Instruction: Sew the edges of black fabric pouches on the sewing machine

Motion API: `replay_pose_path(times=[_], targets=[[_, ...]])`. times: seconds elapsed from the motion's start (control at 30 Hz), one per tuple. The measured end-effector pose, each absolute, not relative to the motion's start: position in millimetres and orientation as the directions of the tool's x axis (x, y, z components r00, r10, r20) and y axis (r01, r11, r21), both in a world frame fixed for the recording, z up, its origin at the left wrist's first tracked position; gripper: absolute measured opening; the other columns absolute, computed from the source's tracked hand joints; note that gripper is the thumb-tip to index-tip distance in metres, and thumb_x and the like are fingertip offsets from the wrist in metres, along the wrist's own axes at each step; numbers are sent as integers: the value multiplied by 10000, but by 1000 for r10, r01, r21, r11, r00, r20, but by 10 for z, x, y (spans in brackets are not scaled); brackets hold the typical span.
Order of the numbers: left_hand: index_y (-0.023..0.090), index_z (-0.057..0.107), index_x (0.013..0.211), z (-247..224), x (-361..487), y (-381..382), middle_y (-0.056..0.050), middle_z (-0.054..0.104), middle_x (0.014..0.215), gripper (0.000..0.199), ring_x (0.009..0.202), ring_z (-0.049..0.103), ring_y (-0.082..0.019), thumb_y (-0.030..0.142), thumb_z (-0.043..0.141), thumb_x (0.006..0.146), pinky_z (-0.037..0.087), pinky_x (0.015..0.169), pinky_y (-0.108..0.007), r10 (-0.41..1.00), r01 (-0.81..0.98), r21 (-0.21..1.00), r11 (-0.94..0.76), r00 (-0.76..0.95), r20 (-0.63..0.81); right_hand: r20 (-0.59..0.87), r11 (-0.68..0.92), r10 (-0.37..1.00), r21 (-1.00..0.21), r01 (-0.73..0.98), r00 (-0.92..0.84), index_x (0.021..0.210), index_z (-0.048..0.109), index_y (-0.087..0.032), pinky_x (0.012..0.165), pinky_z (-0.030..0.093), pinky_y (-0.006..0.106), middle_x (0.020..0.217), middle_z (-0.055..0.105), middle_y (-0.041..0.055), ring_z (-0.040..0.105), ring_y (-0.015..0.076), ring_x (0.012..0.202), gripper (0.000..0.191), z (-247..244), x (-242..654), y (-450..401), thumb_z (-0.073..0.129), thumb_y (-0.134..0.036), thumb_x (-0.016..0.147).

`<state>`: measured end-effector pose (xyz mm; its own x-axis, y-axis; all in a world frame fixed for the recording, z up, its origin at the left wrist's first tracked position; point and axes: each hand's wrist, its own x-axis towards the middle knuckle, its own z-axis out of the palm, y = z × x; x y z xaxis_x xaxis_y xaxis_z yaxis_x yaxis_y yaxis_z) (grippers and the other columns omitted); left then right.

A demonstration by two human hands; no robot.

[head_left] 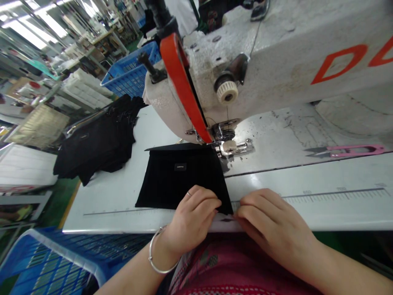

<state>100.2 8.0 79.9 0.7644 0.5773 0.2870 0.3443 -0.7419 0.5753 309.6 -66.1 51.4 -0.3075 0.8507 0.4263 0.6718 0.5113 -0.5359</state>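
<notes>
A black fabric piece point(166, 180) with a small label lies on the white sewing table, its upper right edge beside the presser foot point(229, 146) of the sewing machine point(196, 82). My left hand point(196, 213), with a ring and a bangle, has its fingers closed on the lower right part of the fabric. Close to the fabric's lower right corner, my right hand point(267, 221) is in a pinch at the table's front edge. Whatever lies between its fingertips is too small to make out.
Black fabric pieces point(95, 139) are piled at the table's left. Pink thread snips point(353, 150) lie at the right. Blue baskets stand below the front left edge point(46, 254) and behind the machine point(132, 69). A ruler strip point(307, 197) runs along the front.
</notes>
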Motion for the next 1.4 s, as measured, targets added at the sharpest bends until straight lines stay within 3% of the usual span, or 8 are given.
replay_pose_path(times=[0.13,0.33,0.53,0.63,0.77,1.0,1.4], targets=[[117,579,1083,786,1005,76,-75,605,971,251,893,524,-165,9,523,863,477,815,-344,551,351,524,-776,782,292,439,552,825,-497,669,-354,1114,609,-166,748,425,366,923,600,63,513,203,854,205,519,3118,-649,522,-168,928],[141,597,1168,767,981,54,-77,620,1024,312,936,535,-185,53,572,870,490,845,-358,467,341,386,-857,830,304,426,556,826,-512,655,-368,988,635,-167,728,422,374,853,597,51,520,195,815,138,544,3117,-633,515,-147,923],[105,575,1201,766,988,42,-95,625,1173,301,1080,544,-199,65,536,905,484,947,-363,416,286,408,-867,867,276,414,570,821,-544,616,-394,876,628,-179,715,437,380,842,605,33,521,187,790,131,580,3134,-643,514,-128,914],[113,580,1190,770,970,60,-85,640,1173,281,1104,545,-187,84,538,914,482,964,-353,405,268,417,-868,869,285,439,568,820,-538,623,-368,989,639,-157,788,464,391,992,638,57,549,200,897,138,592,3126,-631,529,-134,908],[134,612,1126,792,933,107,-60,669,1131,219,1086,563,-172,104,541,920,485,960,-343,402,249,439,-863,866,298,474,635,765,-441,635,-436,1151,618,-133,889,469,393,1176,632,63,547,214,1071,252,608,3131,-594,493,-154,933],[133,631,1091,807,942,231,-56,675,1140,199,1122,564,-192,133,507,936,494,982,-358,381,247,400,-882,875,298,448,677,733,-410,611,-511,1132,639,-144,860,506,370,1131,658,52,580,197,1039,252,663,3193,-443,489,-155,930],[123,648,1019,778,1026,665,-61,681,1123,161,1114,596,-162,117,520,922,486,1025,-327,307,201,304,-931,882,356,381,654,755,-391,647,-533,1203,591,-180,860,508,428,1134,635,66,582,218,1014,294,693,3249,-152,521,-165,917]])
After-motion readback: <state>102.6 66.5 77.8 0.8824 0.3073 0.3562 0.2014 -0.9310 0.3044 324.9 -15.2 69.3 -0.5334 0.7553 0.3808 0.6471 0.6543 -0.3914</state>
